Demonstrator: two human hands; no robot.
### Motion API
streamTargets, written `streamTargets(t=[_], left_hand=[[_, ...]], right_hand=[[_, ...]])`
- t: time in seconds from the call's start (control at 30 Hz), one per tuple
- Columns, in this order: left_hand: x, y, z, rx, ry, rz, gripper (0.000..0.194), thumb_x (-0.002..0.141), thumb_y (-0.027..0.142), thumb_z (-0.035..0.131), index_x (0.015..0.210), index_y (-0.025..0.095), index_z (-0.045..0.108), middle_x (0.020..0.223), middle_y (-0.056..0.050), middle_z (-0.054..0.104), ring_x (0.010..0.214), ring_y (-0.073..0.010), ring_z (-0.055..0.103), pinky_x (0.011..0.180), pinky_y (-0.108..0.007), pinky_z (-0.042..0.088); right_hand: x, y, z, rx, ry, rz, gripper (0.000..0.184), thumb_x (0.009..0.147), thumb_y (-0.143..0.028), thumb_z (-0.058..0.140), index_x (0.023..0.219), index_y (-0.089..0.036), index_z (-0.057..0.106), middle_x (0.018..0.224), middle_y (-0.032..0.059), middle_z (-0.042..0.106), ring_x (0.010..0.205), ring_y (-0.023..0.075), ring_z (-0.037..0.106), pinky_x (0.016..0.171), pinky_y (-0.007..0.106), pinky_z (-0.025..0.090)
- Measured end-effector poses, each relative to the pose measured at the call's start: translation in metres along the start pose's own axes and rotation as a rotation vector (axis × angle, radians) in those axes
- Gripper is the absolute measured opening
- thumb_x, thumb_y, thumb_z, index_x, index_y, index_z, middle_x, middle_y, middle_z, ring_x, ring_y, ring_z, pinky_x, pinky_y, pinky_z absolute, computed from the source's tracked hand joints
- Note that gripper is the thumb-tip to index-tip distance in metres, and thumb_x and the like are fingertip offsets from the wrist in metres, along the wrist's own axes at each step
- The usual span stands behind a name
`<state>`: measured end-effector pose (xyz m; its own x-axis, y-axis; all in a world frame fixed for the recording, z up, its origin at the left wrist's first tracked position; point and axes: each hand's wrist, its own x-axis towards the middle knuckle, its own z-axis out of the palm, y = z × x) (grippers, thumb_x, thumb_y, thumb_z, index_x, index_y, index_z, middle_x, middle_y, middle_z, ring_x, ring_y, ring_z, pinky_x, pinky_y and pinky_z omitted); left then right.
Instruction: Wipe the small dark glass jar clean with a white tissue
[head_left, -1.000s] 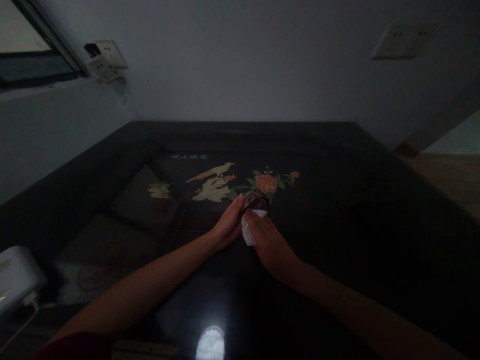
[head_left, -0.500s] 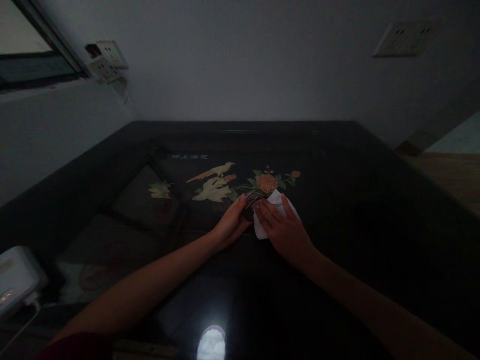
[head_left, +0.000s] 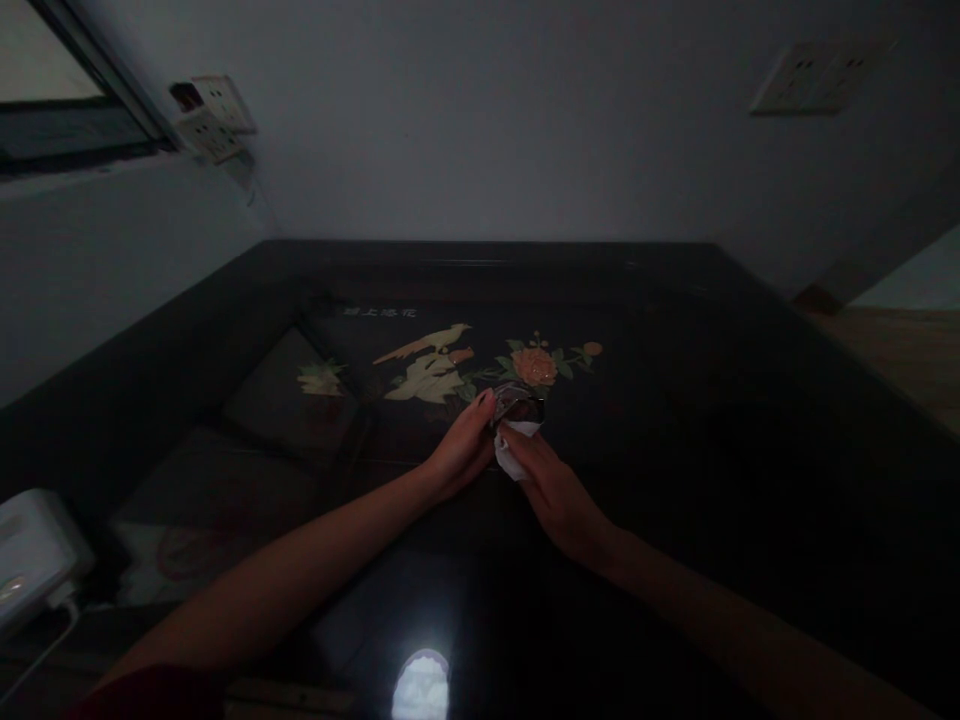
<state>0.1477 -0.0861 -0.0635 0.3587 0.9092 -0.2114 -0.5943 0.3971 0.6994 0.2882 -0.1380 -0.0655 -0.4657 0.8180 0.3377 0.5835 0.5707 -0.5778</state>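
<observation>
Over the dark glossy table (head_left: 645, 520), my left hand (head_left: 466, 440) grips a small dark, shiny object (head_left: 523, 402) by its left side. Its kind is hard to make out in the dim light; a curved, glinting edge shows at its top. My right hand (head_left: 551, 485) pinches a crumpled white tissue (head_left: 517, 460) against the near side of that object. Part of the tissue is hidden beneath the right fingers. Just beyond the hands, a bird picture (head_left: 431, 365) and an orange flower (head_left: 534, 366) decorate the tabletop.
A white device (head_left: 41, 550) with a cable stands at the left edge. Wall sockets (head_left: 217, 115) are at the back left, and another socket panel (head_left: 821, 78) is at the upper right. A bright reflection shines on the table's near part.
My right hand has moved down and slightly left with the tissue, which is now bunched up. More of the dark object's right side shows. My left hand stays nearly in place.
</observation>
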Motion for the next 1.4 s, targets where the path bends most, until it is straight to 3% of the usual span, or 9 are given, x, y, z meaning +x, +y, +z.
streamTargets(t=[0.17,0.3,0.5,0.67,0.77,0.93,1.13,1.27,1.4], left_hand=[[0.000,0.001,0.000,0.005,0.006,0.004,0.031,0.084,0.037,0.064,0.105,0.015,0.065,0.106,-0.008,0.070,0.107,-0.0213,0.062,0.098,-0.031,0.043],[-0.001,0.003,0.001,-0.027,0.028,-0.028,0.029,0.085,0.035,0.062,0.107,0.015,0.065,0.105,-0.008,0.070,0.108,-0.0210,0.062,0.100,-0.031,0.041],[0.000,0.002,0.001,-0.037,0.045,-0.048,0.025,0.088,0.034,0.058,0.101,0.014,0.067,0.098,-0.008,0.071,0.095,-0.0175,0.064,0.095,-0.029,0.043],[0.000,0.001,0.004,-0.048,0.015,0.007,0.019,0.087,0.030,0.061,0.097,0.015,0.067,0.098,-0.006,0.071,0.091,-0.0147,0.063,0.089,-0.026,0.045],[0.000,0.001,0.004,-0.054,-0.010,0.026,0.021,0.084,0.032,0.064,0.096,0.015,0.068,0.100,-0.006,0.070,0.092,-0.0151,0.063,0.089,-0.026,0.044],[0.002,-0.001,0.001,-0.038,-0.025,0.040,0.024,0.082,0.033,0.067,0.096,0.015,0.067,0.099,-0.006,0.070,0.094,-0.0156,0.063,0.094,-0.027,0.042],[-0.001,0.001,0.002,-0.001,0.010,-0.010,0.028,0.083,0.035,0.065,0.102,0.014,0.066,0.102,-0.009,0.070,0.098,-0.0211,0.064,0.095,-0.032,0.043],[-0.001,0.003,0.002,-0.021,-0.025,0.001,0.033,0.084,0.036,0.064,0.110,0.017,0.063,0.109,-0.008,0.068,0.104,-0.0215,0.062,0.096,-0.032,0.043],[0.002,0.005,-0.001,-0.088,-0.084,0.003,0.036,0.085,0.035,0.061,0.119,0.020,0.059,0.114,-0.007,0.066,0.105,-0.0205,0.061,0.097,-0.034,0.042]], right_hand=[[-0.001,0.002,0.007,0.086,0.042,-0.018,0.056,0.088,-0.008,0.037,0.144,-0.014,0.036,0.142,0.0147,0.050,0.133,0.0230,0.044,0.109,0.046,0.038],[-0.002,0.004,0.007,-0.155,-0.016,-0.083,0.061,0.083,-0.001,0.034,0.144,-0.008,0.035,0.144,0.0182,0.047,0.136,0.0249,0.039,0.110,0.051,0.036],[0.004,0.007,-0.015,-0.468,-0.075,-0.201,0.049,0.087,-0.002,0.036,0.134,-0.007,0.049,0.135,0.0170,0.057,0.126,0.0240,0.052,0.103,0.047,0.044],[0.010,0.007,-0.030,-0.684,-0.071,-0.272,0.040,0.090,-0.005,0.037,0.126,-0.004,0.056,0.130,0.0202,0.060,0.124,0.0307,0.054,0.103,0.063,0.038],[0.010,0.006,-0.030,-0.705,-0.055,-0.250,0.040,0.090,-0.005,0.038,0.126,-0.004,0.056,0.131,0.0213,0.058,0.125,0.0318,0.052,0.104,0.065,0.035],[0.007,0.005,-0.022,-0.575,-0.088,-0.154,0.046,0.088,-0.002,0.038,0.130,-0.009,0.054,0.133,0.0169,0.058,0.127,0.0287,0.051,0.106,0.060,0.037],[0.002,0.003,-0.005,-0.100,-0.035,-0.047,0.055,0.085,-0.002,0.033,0.137,-0.009,0.046,0.139,0.0142,0.053,0.131,0.0201,0.047,0.109,0.041,0.041],[0.002,0.003,-0.001,0.162,0.013,0.036,0.047,0.090,-0.011,0.037,0.137,-0.008,0.045,0.140,0.0158,0.052,0.131,0.0206,0.048,0.109,0.041,0.039],[0.007,0.002,-0.007,0.255,0.021,0.106,0.042,0.094,-0.019,0.038,0.134,-0.011,0.049,0.137,0.0150,0.055,0.127,0.0223,0.052,0.107,0.042,0.041]])
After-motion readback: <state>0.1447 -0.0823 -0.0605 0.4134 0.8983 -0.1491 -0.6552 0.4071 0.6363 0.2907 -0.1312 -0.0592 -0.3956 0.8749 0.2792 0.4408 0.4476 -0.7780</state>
